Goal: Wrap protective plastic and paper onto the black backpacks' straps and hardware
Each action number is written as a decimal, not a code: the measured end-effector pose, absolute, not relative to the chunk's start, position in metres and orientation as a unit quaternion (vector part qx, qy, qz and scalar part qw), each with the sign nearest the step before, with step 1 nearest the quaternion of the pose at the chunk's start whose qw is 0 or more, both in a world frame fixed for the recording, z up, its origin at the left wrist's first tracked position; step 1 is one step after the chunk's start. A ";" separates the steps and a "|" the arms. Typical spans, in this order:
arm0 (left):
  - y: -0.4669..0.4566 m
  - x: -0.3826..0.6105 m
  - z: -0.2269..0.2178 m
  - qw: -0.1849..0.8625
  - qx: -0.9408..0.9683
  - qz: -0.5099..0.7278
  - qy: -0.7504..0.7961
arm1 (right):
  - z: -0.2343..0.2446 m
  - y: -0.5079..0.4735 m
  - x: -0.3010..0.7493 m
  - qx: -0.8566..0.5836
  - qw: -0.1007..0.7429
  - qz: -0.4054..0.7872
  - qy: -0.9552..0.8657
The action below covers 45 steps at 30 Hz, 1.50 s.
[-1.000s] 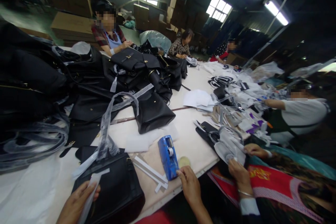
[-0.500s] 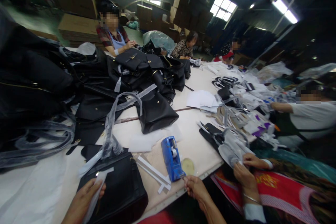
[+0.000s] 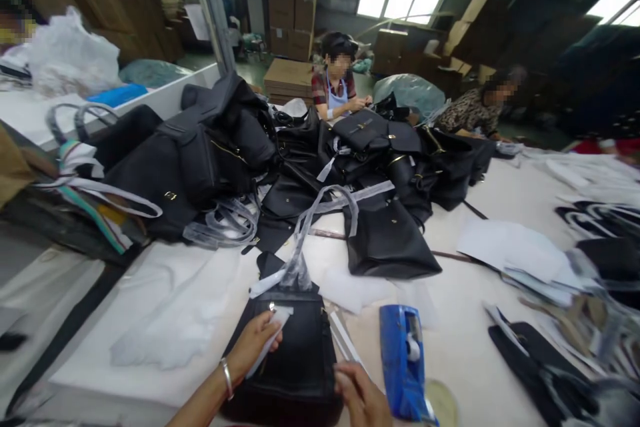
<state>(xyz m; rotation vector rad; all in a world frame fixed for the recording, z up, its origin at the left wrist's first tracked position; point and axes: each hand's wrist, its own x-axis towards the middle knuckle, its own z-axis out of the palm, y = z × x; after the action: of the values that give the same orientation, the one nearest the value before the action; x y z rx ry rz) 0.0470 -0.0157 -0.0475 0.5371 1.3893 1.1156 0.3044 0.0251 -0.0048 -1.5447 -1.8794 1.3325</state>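
Observation:
A black bag [image 3: 300,353] lies in front of me on the table, its strap [image 3: 303,233] wrapped in clear plastic and rising from its top. My left hand [image 3: 260,340] is closed round a whitish wrapping strip [image 3: 270,347] over the bag's front, just below a small metal fitting. Beside the bag's right edge is my right hand [image 3: 363,393], fingers bent together; whatever they may hold is too small to make out. A blue tape dispenser [image 3: 395,360] stands to the right of that hand, with a yellowish tape roll [image 3: 441,403] by its near end.
Black bags [image 3: 200,153] are heaped across the far side of the table. White strips [image 3: 345,340] and thin white sheets [image 3: 355,287] lie near the dispenser. At left is a white sheet [image 3: 165,320]; papers [image 3: 520,253] are at right. A co-worker [image 3: 337,80] sits across the table.
The view has swung left. My right hand has moved from the dispenser's near end to the bag's right edge. My left hand keeps its hold on the whitish strip.

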 end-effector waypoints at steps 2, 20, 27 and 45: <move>-0.015 0.047 -0.049 0.600 0.245 0.473 0.597 | 0.002 0.039 0.256 -0.439 0.189 0.522 -0.706; -0.009 0.027 -0.043 0.705 0.118 0.525 0.461 | -0.062 0.083 0.168 -0.391 0.134 0.660 -0.627; -0.008 0.019 -0.054 0.737 0.022 0.548 0.394 | -0.056 0.093 0.161 -0.310 0.109 0.645 -0.690; -0.014 0.035 -0.056 0.638 0.206 0.481 0.565 | -0.043 0.100 0.142 -0.333 0.114 0.589 -0.728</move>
<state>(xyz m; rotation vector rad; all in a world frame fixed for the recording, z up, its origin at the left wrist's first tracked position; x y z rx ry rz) 0.0353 -0.0136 -0.0558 0.4710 1.2894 1.0986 0.1420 0.0998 -0.0431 -0.9753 -2.1336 1.7266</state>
